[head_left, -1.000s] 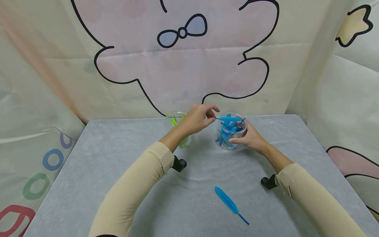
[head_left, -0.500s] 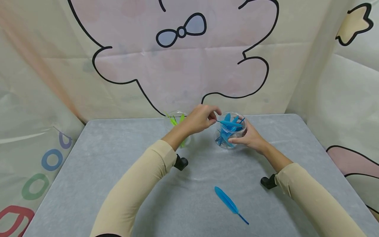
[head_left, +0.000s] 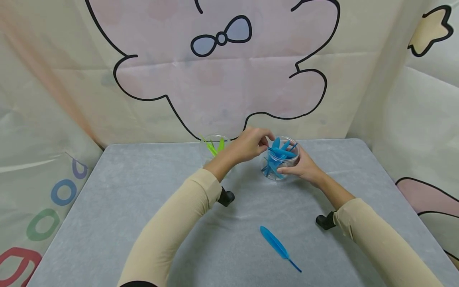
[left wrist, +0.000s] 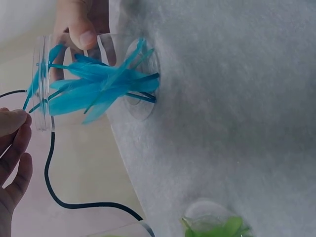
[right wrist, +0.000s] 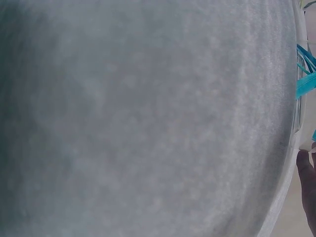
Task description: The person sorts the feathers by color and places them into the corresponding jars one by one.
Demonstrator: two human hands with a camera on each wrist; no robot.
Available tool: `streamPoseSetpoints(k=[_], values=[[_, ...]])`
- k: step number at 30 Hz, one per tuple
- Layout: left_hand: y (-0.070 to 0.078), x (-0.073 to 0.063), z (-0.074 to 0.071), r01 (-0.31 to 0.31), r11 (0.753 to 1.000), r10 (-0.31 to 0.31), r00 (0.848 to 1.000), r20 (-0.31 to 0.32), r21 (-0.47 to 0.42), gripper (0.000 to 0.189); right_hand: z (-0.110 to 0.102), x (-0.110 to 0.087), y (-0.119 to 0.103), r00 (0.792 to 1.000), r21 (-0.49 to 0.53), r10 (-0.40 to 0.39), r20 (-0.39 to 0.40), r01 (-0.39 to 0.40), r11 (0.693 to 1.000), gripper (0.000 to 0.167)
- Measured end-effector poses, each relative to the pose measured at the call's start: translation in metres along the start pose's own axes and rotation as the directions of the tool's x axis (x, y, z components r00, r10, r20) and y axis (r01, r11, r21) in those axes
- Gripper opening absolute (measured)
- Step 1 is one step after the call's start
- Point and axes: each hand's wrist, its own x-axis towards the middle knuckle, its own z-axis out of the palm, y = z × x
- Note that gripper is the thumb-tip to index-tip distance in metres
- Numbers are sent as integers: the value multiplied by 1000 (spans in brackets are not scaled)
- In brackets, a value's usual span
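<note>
My left hand (head_left: 251,144) pinches a blue feather (head_left: 285,153) by its quill, and the vane lies across the mouth of a clear jar (head_left: 285,163). In the left wrist view the thumb and fingertips (left wrist: 19,117) are right at the jar's rim, and the feather (left wrist: 33,84) overlaps the opening. Several blue feathers (left wrist: 94,86) stand at angles inside the jar. My right hand (head_left: 305,166) grips the jar's right side, thumb in front and fingers behind the glass. The right wrist view catches only part of that hand (right wrist: 307,185) and some blue feathers (right wrist: 306,85).
A second clear jar with green feathers (head_left: 212,148) stands left of the blue one, partly behind my left forearm. One loose blue feather (head_left: 275,242) lies on the grey tabletop (head_left: 229,231) near the front. A printed cloth backdrop (head_left: 215,87) rises behind the table.
My left hand has moved slightly right and toward the jar, bringing the pinched feather lower over its mouth. The right hand and the jar stay in place.
</note>
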Motion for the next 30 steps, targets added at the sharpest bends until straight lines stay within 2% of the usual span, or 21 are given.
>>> streamPoseSetpoints(k=[8,18,26,30], values=[[1,1,5,-6,1000,6,1000,-10,-10,23,0,0,0,999,30,-38,20,38,999,96],[1,-2,7,-5,1000,5,1000,-30,-22,24,0,1,2,999,41,-43,12,43,998,96],[-5,-22,8,-24,998,18,994,-109,-54,22,1,4,2,999,37,-54,6,53,998,96],[-5,-35,15,-59,992,48,994,-100,-109,22,0,3,3,998,30,-60,6,60,998,95]])
